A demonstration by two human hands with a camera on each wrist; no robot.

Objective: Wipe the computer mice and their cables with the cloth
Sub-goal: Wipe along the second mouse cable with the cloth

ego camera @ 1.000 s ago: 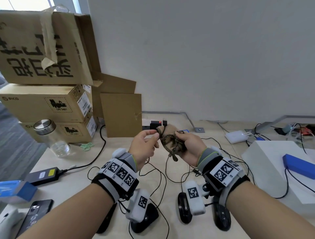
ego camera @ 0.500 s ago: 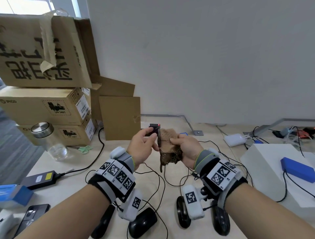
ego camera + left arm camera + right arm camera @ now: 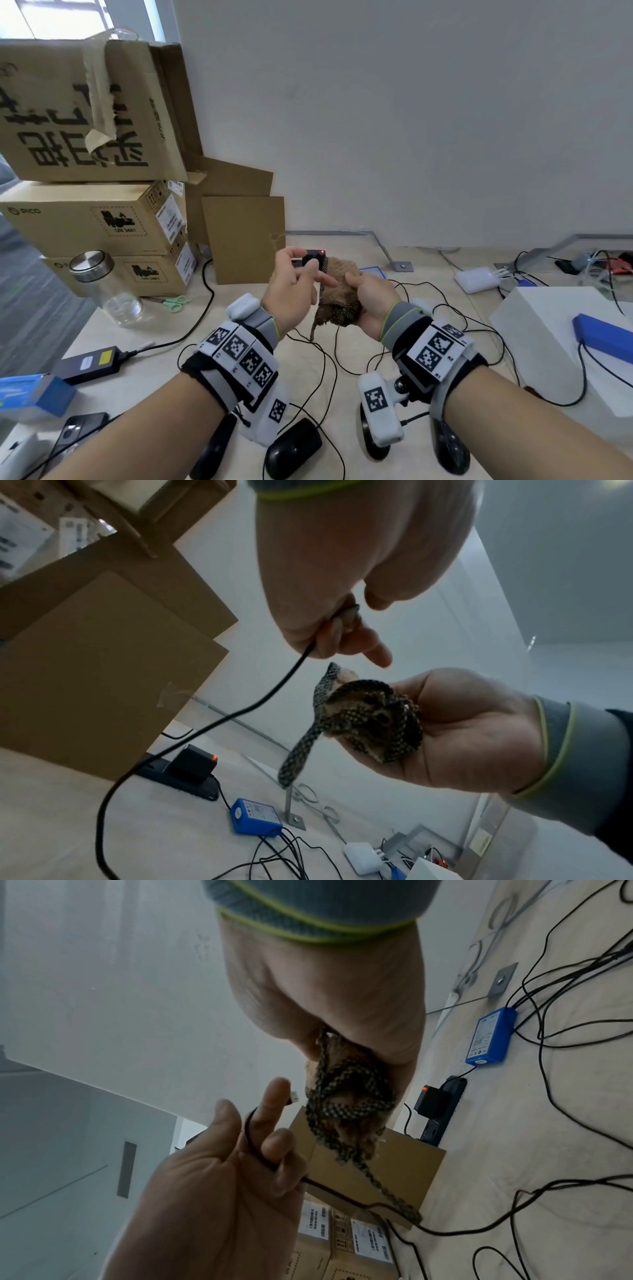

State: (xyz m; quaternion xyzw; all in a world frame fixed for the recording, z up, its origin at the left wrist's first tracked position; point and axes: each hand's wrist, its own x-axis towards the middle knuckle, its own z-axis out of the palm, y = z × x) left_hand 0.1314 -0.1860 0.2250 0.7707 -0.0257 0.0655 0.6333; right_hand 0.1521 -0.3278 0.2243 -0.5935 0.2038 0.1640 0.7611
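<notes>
Pale table [image 3: 164, 377] below white wall, frame centre: left hand [image 3: 291, 291] pinching black cable [image 3: 192, 731], right hand [image 3: 370, 298] fingers clenched round brown cloth [image 3: 337, 301]

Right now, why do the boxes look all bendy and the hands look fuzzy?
Head view: the wide lens curves the cardboard boxes outward. Left wrist view: the left hand sits too close, so it blurs. Right wrist view: dim and grainy, though the cloth stays readable.

Brown checker-edged cloth [image 3: 337, 301], black cable [image 3: 212, 723]
</notes>
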